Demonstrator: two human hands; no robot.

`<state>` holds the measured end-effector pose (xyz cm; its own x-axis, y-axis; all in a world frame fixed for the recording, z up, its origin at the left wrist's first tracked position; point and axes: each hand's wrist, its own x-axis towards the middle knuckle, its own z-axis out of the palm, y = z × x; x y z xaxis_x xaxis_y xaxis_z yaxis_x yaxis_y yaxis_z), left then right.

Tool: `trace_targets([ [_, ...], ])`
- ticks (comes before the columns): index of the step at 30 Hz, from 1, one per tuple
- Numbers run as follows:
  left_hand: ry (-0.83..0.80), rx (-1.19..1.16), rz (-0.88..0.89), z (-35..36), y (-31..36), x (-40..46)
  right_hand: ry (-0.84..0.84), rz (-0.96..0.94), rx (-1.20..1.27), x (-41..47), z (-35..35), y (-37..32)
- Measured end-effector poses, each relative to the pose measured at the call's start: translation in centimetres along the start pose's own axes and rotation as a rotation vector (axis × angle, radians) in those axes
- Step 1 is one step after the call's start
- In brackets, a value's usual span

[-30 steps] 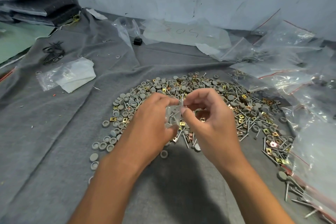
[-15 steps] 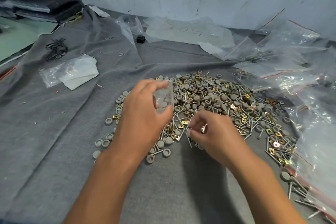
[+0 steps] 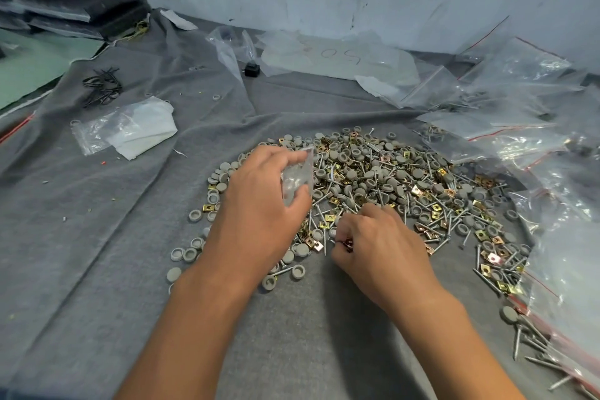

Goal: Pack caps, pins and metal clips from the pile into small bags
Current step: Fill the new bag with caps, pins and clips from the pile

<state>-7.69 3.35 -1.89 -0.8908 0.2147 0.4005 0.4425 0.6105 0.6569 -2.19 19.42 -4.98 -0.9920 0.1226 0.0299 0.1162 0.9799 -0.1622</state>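
A wide pile (image 3: 383, 178) of grey round caps, silver pins and gold metal clips lies on a grey cloth (image 3: 97, 237). My left hand (image 3: 259, 204) hovers over the pile's left side and holds a small clear bag (image 3: 297, 177) between thumb and fingers. My right hand (image 3: 380, 247) is down at the pile's near edge, fingers curled, pinching a small metal clip (image 3: 347, 242) at its fingertips.
Large clear zip bags with red seal lines (image 3: 519, 114) crowd the right side, some holding pins. A folded white bag (image 3: 136, 130) and black ties (image 3: 102, 86) lie at the left. A small black object (image 3: 251, 69) sits near the wall. Loose pins (image 3: 532, 344) lie at lower right.
My right hand left the bag's mouth and dropped to the pile's near edge, where it now pinches a clip. My left hand kept the bag and shifted slightly left and up.
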Motion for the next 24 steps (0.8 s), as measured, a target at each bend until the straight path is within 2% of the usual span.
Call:
trace_targets([
  [7,-0.034,-0.019,-0.006,0.1,-0.2,0.0,0.041,0.054,0.426,0.6,0.0,-0.4],
  [12,-0.059,-0.04,-0.005,0.1,-0.3,0.0,0.066,-0.065,0.221,-0.3,0.9,-0.9],
  [24,-0.075,-0.051,0.012,0.0,-0.4,-0.2,0.077,0.03,0.148,-0.6,1.0,-1.9],
])
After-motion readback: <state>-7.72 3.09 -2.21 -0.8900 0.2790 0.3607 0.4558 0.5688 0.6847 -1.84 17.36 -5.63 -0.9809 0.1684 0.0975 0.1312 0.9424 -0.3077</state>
